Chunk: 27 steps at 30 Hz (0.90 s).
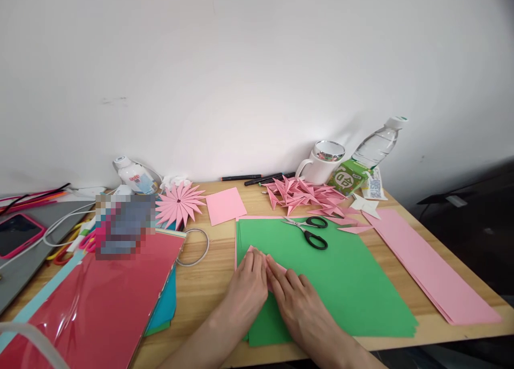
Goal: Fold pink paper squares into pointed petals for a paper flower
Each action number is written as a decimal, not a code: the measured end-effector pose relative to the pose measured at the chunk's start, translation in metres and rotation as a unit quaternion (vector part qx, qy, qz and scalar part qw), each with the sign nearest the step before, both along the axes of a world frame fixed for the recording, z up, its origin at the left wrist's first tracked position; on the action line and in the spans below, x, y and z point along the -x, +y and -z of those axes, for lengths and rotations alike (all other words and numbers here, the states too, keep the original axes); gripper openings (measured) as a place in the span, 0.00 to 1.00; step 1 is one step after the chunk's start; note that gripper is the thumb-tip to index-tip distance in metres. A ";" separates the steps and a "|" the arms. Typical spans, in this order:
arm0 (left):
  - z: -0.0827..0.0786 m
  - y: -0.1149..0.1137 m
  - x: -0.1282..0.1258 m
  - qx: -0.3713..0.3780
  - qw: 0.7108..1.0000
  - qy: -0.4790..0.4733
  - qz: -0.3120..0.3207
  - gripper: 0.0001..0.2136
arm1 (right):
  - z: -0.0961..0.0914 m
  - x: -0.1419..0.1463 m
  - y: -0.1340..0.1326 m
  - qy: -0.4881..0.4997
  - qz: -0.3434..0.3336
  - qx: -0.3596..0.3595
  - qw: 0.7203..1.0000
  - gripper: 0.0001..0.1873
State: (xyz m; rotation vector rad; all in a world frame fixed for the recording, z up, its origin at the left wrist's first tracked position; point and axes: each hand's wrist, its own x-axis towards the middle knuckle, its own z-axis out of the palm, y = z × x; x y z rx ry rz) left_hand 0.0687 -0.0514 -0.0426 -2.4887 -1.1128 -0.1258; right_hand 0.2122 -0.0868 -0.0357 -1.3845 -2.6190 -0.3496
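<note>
While pink paper (251, 248) is held over green sheets (353, 283), left hand (249, 275) with fingers bunched, right hand (297, 299) with fingers slightly spread, any pinch hidden, scissors (303, 227) laid beyond.

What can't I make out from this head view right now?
Each in the head view:
Pink paper in work: mostly covered by the left hand and right hand, so its shape is unclear.
Pink sheet under the green sheets: hidden by them except its edges.
Pixelated patch: blurred; its contents can't be told.
Phone: cut off by the left edge.
White bottle: print too small to read.
</note>
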 end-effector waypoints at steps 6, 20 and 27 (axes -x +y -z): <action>-0.004 0.000 0.000 0.060 0.998 -0.005 -0.001 0.21 | 0.007 -0.013 -0.020 -0.003 0.038 -0.018 0.999 0.33; -0.013 0.009 0.017 0.127 0.989 -0.069 -0.041 0.23 | 0.006 -0.030 -0.024 -0.035 0.032 -0.030 0.998 0.27; -0.009 0.011 0.029 0.183 0.963 -0.197 -0.017 0.17 | -0.008 -0.026 0.005 0.111 0.163 0.077 0.977 0.08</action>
